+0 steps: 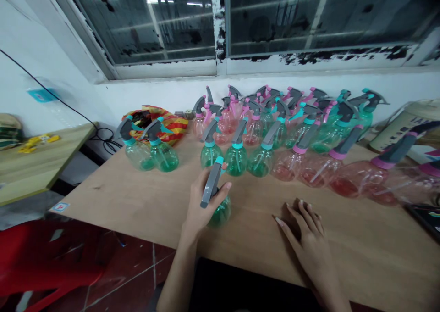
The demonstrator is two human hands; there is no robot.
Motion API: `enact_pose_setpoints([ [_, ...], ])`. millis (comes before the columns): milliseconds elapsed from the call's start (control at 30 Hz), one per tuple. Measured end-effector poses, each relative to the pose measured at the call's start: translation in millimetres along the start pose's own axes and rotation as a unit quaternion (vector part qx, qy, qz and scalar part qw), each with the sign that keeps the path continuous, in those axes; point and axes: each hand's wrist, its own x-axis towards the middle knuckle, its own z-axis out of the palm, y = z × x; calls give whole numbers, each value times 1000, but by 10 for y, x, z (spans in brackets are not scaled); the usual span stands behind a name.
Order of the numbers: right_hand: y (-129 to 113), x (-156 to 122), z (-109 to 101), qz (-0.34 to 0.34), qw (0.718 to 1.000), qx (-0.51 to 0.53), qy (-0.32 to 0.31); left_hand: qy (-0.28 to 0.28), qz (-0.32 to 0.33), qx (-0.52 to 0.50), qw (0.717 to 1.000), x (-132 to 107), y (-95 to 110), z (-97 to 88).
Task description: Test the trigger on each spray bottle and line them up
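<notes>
Near the table's front edge, my left hand (202, 197) grips a green spray bottle (222, 211) around its neck, below the grey and turquoise trigger head. The bottle looks upright, and my fingers cover part of it. To the right, my right hand (311, 229) rests on the wooden table (254, 229) with fingers spread and holds nothing. Just beyond the hands runs a row of spray bottles, with a green spray bottle (236, 159) and a pink spray bottle (288, 164) among them.
Several more pink and green bottles crowd by the wall. Two green bottles (164, 158) stand at the left before a red-yellow striped bag (175, 126). A beige container (392, 128) and dark flat object (426, 218) are at the right. A red chair (51, 257) stands lower left.
</notes>
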Motion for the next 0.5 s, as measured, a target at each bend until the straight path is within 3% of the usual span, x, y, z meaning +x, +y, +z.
enact_pose_setpoints([
  [500, -5, 8, -19, -3, 1000, -1, 4, -16, -13, 5, 1000, -12, -69, 13],
])
